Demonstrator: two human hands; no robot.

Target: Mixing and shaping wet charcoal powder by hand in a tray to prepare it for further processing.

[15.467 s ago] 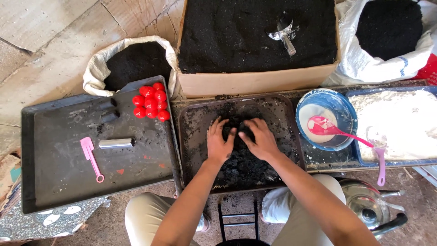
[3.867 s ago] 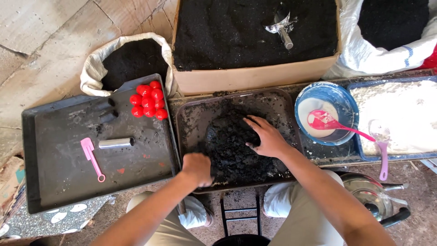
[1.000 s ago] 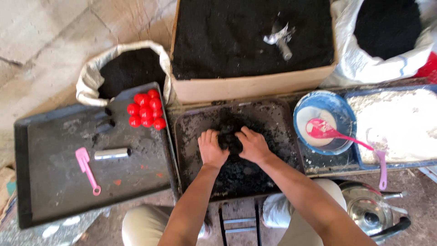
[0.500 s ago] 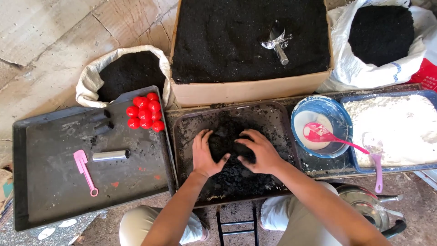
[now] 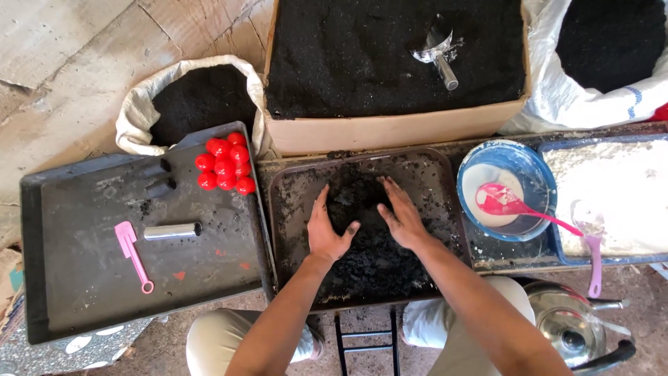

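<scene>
Both hands, left hand [image 5: 327, 233] and right hand [image 5: 401, 216], lie open, flanking the dark mound [image 5: 362, 209] between them; equally near.

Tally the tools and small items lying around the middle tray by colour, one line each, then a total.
Red balls: 9
Pink items, a spatula, a spoon in the blue bowl and a second spoon on the white powder: 3
Silver items, a scoop, a cylinder and a kettle: 3
Total: 15
</scene>
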